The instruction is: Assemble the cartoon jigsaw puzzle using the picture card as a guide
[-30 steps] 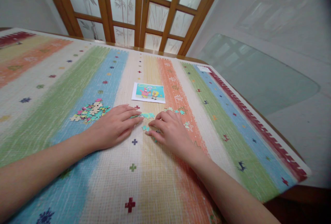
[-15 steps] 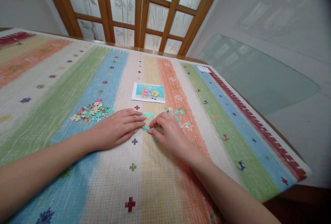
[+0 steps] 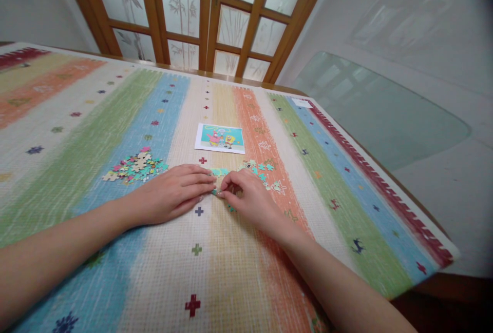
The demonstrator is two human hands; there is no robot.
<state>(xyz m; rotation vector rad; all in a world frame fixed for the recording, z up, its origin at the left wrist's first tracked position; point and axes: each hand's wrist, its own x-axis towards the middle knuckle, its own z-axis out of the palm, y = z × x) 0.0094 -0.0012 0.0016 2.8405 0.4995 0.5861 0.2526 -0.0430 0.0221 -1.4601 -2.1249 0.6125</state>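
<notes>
The left hand [image 3: 175, 194] lies flat; the right hand [image 3: 246, 197] pinches a teal piece [image 3: 216, 191]. Forcing a misaligned fit could bend its tabs or scatter the nearby pieces [image 3: 262, 171].

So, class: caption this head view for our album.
Two hands, left and right, meet over teal puzzle pieces on a striped mat.

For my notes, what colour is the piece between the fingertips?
Teal puzzle piece, head view.

A home room: wooden-framed doors with frosted, bamboo-etched glass panes [image 3: 200, 10], plain white walls [image 3: 385, 15], and a striped, pastel woven mat [image 3: 115, 117] bearing a cartoon picture card [image 3: 220, 138].
</notes>
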